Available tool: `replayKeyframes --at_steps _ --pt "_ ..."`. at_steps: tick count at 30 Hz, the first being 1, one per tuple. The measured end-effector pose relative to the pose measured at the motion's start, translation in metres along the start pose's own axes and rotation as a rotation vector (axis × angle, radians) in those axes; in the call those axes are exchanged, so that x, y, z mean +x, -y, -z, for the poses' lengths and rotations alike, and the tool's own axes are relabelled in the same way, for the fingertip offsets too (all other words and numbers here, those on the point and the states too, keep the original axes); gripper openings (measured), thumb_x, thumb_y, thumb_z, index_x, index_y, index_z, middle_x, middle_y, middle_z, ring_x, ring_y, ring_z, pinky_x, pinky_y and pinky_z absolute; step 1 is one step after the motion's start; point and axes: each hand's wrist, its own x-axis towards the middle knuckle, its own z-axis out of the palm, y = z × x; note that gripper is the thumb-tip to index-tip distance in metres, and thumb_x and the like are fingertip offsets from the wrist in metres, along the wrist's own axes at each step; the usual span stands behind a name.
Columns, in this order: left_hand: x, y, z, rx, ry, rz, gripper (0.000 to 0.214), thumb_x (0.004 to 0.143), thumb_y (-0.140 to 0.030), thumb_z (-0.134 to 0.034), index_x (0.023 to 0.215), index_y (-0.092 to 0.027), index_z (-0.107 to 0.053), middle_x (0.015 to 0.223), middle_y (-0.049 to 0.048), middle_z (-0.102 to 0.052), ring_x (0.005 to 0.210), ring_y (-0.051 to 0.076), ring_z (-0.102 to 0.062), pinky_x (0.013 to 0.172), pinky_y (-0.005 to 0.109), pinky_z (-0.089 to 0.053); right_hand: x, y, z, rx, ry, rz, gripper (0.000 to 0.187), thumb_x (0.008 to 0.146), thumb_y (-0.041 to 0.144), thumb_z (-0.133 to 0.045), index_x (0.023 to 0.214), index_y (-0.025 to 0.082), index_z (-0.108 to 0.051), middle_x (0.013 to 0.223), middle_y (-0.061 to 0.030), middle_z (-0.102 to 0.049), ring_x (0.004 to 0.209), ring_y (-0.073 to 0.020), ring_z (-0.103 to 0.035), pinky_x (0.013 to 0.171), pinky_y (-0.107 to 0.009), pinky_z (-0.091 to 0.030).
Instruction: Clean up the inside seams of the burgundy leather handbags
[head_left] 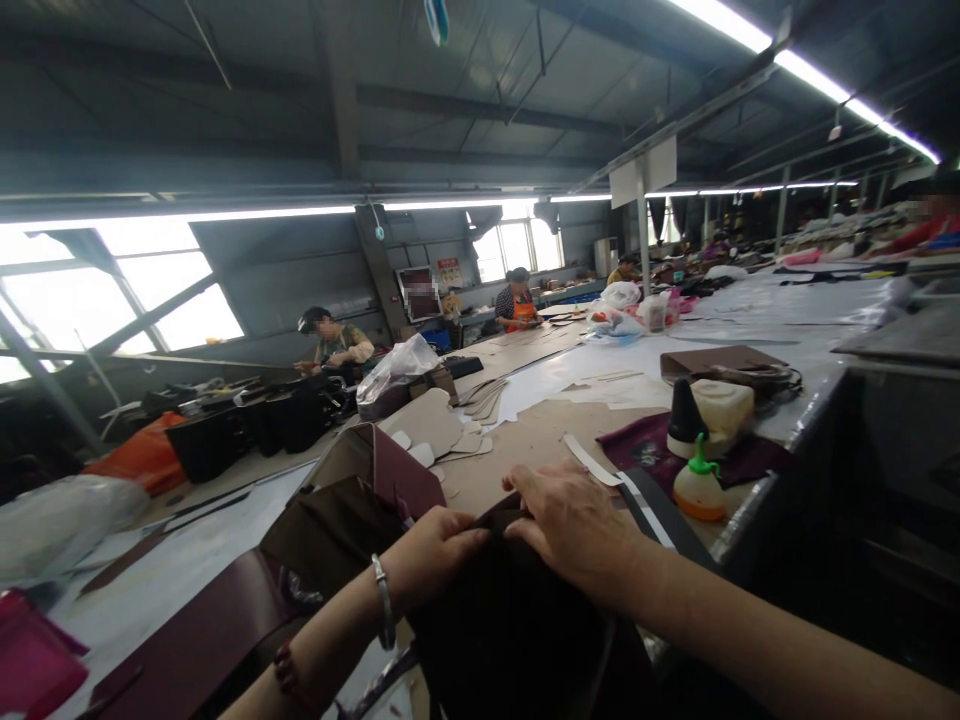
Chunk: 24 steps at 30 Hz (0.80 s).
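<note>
My left hand [435, 552] and my right hand [574, 525] meet at the top edge of a dark leather bag piece [517, 630] close in front of me. The left fingers are curled and pinch that edge. My right hand lies over the edge with its fingers bent down onto it, gripping it. A silver bangle and a bead bracelet sit on my left wrist. Just behind the hands stands a folded maroon and brown bag panel [360, 490].
A small glue bottle with a green cap [699, 485], a black cone [684, 415] and a pale jug [724, 405] stand at the right on a long worktable [540, 435]. Cut cardboard patterns [439, 425] and plastic bags lie further back. Other people sit working in the distance.
</note>
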Motion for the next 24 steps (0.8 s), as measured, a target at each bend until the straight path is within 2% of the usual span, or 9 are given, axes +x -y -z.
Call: replayKeyframes --at_steps 3,4,8,13,16,20,24 --pt "-0.001 0.002 0.001 0.045 -0.025 -0.031 0.042 0.059 -0.052 -0.056 0.065 -0.010 -0.054 0.050 -0.0035 -0.046 0.045 0.007 -0.037 0.045 0.020 -0.028 -0.005 -0.005 0.002 -0.144 -0.060 0.129 0.003 0.076 0.021 -0.054 0.078 0.020 -0.056 0.076 -0.0017 -0.058 0.077 -0.0172 -0.048 0.073 -0.030 -0.026" --pt "-0.002 0.003 0.001 0.051 -0.026 -0.040 0.040 0.061 -0.051 -0.055 0.066 -0.010 -0.054 0.050 -0.0034 -0.046 0.045 0.007 -0.037 0.045 0.020 -0.029 -0.005 -0.007 0.003 -0.190 -0.069 0.152 0.004 0.077 0.021 -0.053 0.075 0.020 -0.056 0.075 -0.0017 -0.057 0.078 -0.0175 -0.046 0.074 -0.031 -0.025" --pt "-0.001 0.004 0.002 0.062 -0.018 -0.029 0.036 0.065 -0.045 -0.052 0.071 -0.010 -0.056 0.053 -0.0024 -0.048 0.046 0.008 -0.038 0.045 0.019 -0.031 -0.005 -0.013 0.005 -0.299 -0.090 0.138 0.007 0.076 0.021 -0.053 0.071 0.021 -0.057 0.074 -0.0018 -0.055 0.080 -0.0192 -0.043 0.072 -0.032 -0.024" --pt "-0.001 0.004 0.003 0.130 -0.024 -0.012 0.035 0.068 -0.042 -0.049 0.077 -0.009 -0.058 0.057 0.0006 -0.054 0.049 0.011 -0.045 0.047 0.021 -0.036 -0.003 -0.010 0.003 -0.354 -0.100 0.090 0.006 0.073 0.024 -0.056 0.074 0.019 -0.059 0.084 -0.0046 -0.053 0.081 -0.0209 -0.041 0.069 -0.032 -0.026" --pt "-0.001 0.003 0.004 0.166 -0.007 -0.082 0.034 0.069 -0.038 -0.048 0.086 -0.010 -0.060 0.069 0.0028 -0.060 0.062 0.015 -0.053 0.057 0.023 -0.042 0.000 -0.008 0.002 -0.403 -0.042 0.090 0.009 0.074 0.023 -0.054 0.076 0.016 -0.059 0.084 -0.0063 -0.054 0.081 -0.0212 -0.043 0.068 -0.032 -0.027" --pt "-0.001 0.002 0.004 0.167 0.030 -0.156 0.035 0.071 -0.033 -0.048 0.098 -0.013 -0.058 0.080 0.0027 -0.062 0.079 0.019 -0.055 0.072 0.026 -0.043 0.005 -0.009 0.003 -0.422 0.000 0.101 0.013 0.077 0.023 -0.049 0.074 0.015 -0.060 0.081 -0.0070 -0.054 0.080 -0.0220 -0.044 0.067 -0.032 -0.028" --pt "-0.001 0.003 0.002 0.183 0.025 -0.095 0.035 0.072 -0.036 -0.047 0.094 -0.011 -0.058 0.075 0.0036 -0.062 0.075 0.020 -0.056 0.066 0.027 -0.044 0.006 -0.011 0.005 -0.397 0.022 0.104 0.015 0.078 0.022 -0.047 0.075 0.014 -0.060 0.082 -0.0082 -0.053 0.081 -0.0223 -0.045 0.068 -0.032 -0.029"
